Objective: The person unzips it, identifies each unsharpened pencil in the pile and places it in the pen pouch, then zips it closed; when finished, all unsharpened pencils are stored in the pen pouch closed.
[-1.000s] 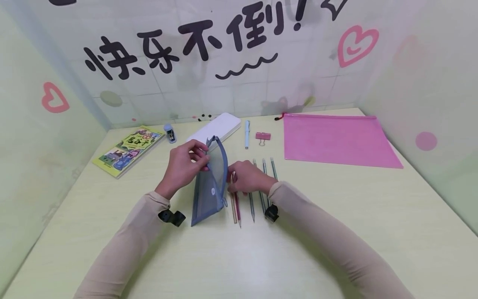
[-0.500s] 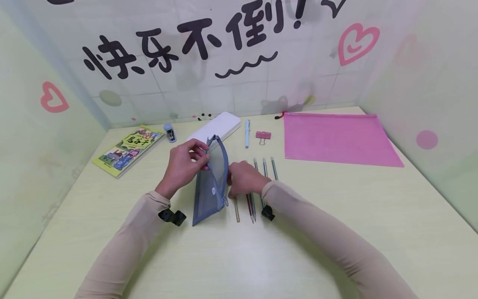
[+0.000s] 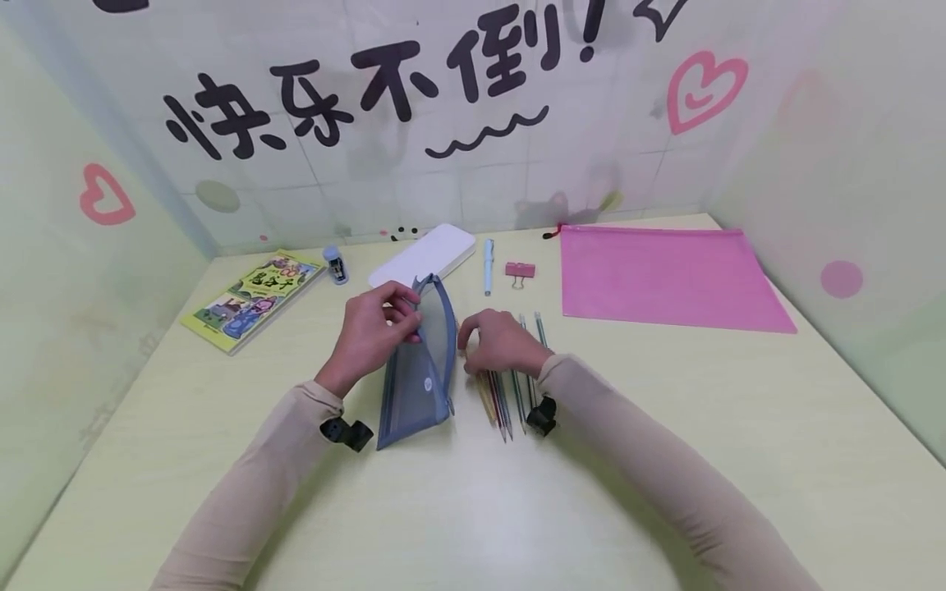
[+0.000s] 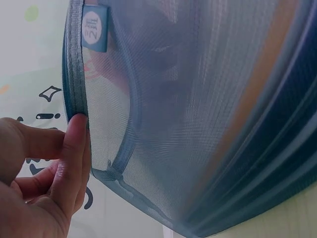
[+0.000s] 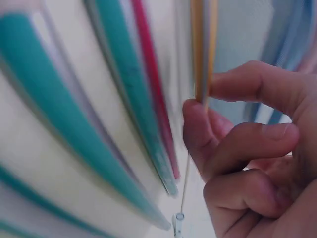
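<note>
My left hand [image 3: 372, 330] pinches the rim of a blue-grey mesh zip pouch [image 3: 414, 394], which stands with its mouth spread. In the left wrist view an orange-brown strip [image 4: 252, 94] shows through the mesh. Just right of the pouch, my right hand [image 3: 504, 343] pinches a gold-coloured pencil [image 5: 199, 49] between thumb and fingertip. It slants, its lower end close to a red pencil [image 5: 151, 74]. Several green pencils [image 5: 133, 79] lie to the right, partly hidden under my right hand and wrist in the head view.
Behind the pouch lies a white case [image 3: 436, 250], with a light blue pen [image 3: 488, 267] and a pink binder clip [image 3: 521, 269] beside it. A pink zip folder [image 3: 672, 279] lies back right. A comic-style book [image 3: 254, 300] and a small blue-capped bottle [image 3: 335, 264] are back left.
The red pencil has shifted right towards the green ones. My right hand has taken hold of the gold pencil, whose near end has swung right. My left hand and the pouch moved slightly right.
</note>
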A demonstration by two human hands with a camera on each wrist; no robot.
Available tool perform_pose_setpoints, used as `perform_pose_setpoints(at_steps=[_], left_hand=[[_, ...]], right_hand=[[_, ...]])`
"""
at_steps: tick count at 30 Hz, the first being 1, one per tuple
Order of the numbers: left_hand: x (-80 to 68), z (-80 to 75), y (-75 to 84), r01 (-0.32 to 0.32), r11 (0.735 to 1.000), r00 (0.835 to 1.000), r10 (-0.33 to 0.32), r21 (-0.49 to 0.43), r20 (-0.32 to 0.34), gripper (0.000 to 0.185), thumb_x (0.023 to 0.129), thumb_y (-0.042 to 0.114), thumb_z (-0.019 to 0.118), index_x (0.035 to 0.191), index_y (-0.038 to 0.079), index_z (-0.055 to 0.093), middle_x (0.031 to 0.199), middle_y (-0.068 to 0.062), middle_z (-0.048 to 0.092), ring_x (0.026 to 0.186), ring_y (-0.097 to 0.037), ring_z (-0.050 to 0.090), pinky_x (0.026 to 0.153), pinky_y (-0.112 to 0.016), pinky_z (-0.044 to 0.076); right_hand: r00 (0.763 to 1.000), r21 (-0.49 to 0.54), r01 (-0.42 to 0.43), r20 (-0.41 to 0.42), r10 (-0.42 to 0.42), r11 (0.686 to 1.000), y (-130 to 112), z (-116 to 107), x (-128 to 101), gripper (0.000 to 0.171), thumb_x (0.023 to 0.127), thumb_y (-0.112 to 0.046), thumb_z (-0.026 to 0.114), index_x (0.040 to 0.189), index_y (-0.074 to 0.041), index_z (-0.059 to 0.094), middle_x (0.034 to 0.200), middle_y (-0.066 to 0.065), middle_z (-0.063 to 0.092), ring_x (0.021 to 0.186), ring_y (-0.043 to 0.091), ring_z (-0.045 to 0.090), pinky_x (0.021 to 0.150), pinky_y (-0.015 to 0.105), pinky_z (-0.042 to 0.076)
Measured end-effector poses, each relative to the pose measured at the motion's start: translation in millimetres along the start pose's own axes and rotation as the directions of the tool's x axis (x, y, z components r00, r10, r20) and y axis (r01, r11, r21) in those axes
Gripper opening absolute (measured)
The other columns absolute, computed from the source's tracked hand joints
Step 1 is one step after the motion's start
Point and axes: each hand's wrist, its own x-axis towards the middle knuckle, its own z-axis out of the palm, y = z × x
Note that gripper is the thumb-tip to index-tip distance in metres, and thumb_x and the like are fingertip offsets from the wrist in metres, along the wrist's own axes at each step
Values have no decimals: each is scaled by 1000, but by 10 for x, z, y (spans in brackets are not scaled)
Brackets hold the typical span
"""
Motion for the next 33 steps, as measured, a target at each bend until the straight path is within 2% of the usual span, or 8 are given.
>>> perform_pose_setpoints(at_steps=[4, 7, 9, 12, 15, 18, 24, 33], left_hand=[[-2, 34, -3, -9, 1000, 1000, 9, -8, 7, 21, 91, -1, 69, 112, 0, 64, 94, -17, 65, 71, -15, 67, 69, -38, 66], [-3, 57, -9, -8, 1000, 1000, 8, -3, 15, 22, 91, 0, 69, 113, -1, 64, 94, -17, 65, 71, -16, 67, 68, -36, 66], [-2, 73, -13, -1, 1000, 1000, 1, 1, 21, 23, 92, 1, 69, 114, -2, 64, 95, -17, 65, 72, -16, 67, 69, -36, 66], [-1, 93, -17, 7, 1000, 1000, -7, 9, 24, 24, 92, 1, 69, 115, -2, 63, 96, -17, 65, 73, -17, 67, 68, -35, 66], [3, 108, -14, 7, 1000, 1000, -7, 18, 27, 25, 92, 1, 69, 116, -2, 63, 96, -17, 66, 75, -18, 68, 67, -32, 65], [7, 114, -7, 0, 1000, 1000, 0, 25, 26, 25, 92, 2, 69, 116, -1, 63, 97, -17, 66, 76, -18, 68, 67, -31, 65], [7, 104, 0, 2, 999, 1000, -2, 50, 10, 24, 93, 4, 69, 116, 1, 63, 98, -16, 67, 77, -19, 69, 67, -29, 65], [17, 86, -18, -27, 999, 1000, 27, 24, -1, 22, 93, 2, 67, 115, -1, 63, 97, -16, 66, 75, -19, 69, 66, -29, 65]], right_hand=[[996, 186, 2, -90, 15, 982, 63, -109, -13, 33, 79, -10, 77, 111, -13, 70, 77, 4, 68, 66, 20, 57, 56, 26, 42], [979, 339, 50, -201, 20, 940, 64, -148, -17, 33, 82, -11, 76, 114, -14, 67, 78, 7, 74, 71, 27, 65, 52, 26, 40], [962, 407, 96, -271, 20, 908, 49, -149, -13, 32, 83, -12, 76, 114, -15, 66, 84, 10, 76, 81, 34, 70, 56, 26, 44], [937, 448, 155, -349, 13, 880, 12, -126, -3, 30, 85, -12, 74, 114, -16, 65, 89, 12, 77, 91, 37, 73, 62, 26, 51], [925, 455, 173, -381, 15, 873, -16, -87, 6, 30, 86, -11, 74, 114, -16, 65, 90, 12, 77, 92, 36, 73, 65, 26, 54], [929, 442, 173, -369, 3, 880, -41, -46, 8, 31, 86, -10, 74, 116, -16, 65, 90, 12, 77, 89, 34, 72, 64, 25, 53], [961, 345, 172, -265, -81, 922, -125, 34, -40, 33, 86, -12, 74, 119, -12, 67, 91, 9, 77, 79, 20, 71, 59, 23, 51], [971, 248, 218, -153, -184, 944, -220, 102, -154, 31, 85, -6, 73, 116, -8, 69, 88, 7, 75, 74, 14, 67, 59, 22, 52]])
